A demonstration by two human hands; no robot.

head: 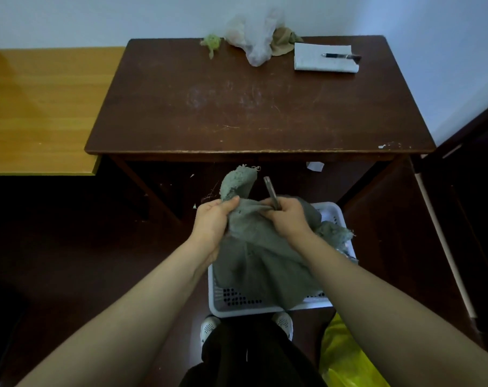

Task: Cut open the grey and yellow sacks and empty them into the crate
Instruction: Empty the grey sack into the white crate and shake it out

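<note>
Head view, looking down past both forearms onto a white crate (231, 300) on the floor, just short of a dark wooden table (259, 107). Grey sack (254, 247) held directly above the crate, draped down into it, long axis running from the frayed tip (238, 181) at the crate's far side down toward its near wall. Left hand (213, 219) clenched on the bunched cloth just below that tip, above the crate's left side. Right hand (286, 217) closed around a knife (272, 192) and pinching sack cloth with it, blade slanting up and away, beside the tip. Both hands about equally near the sack; the right the one with the blade, so probably the cutting hand. A second frayed end (335, 233) hanging over the crate's right rim; something pale glimpsed under it, too hidden to name. Hard to tell whether the grey sack was already slit or emptied; judged mid-cut or mid-shake. Yellow sack (343, 356) lying on the floor beyond the crate's near right corner, closer to the right arm, apparently untouched. Beyond the crate, at the table's back edge: a clear plastic bag (254, 34) and a folded white cloth (321, 62) with a pen-like tool (340, 55) on it.
</note>
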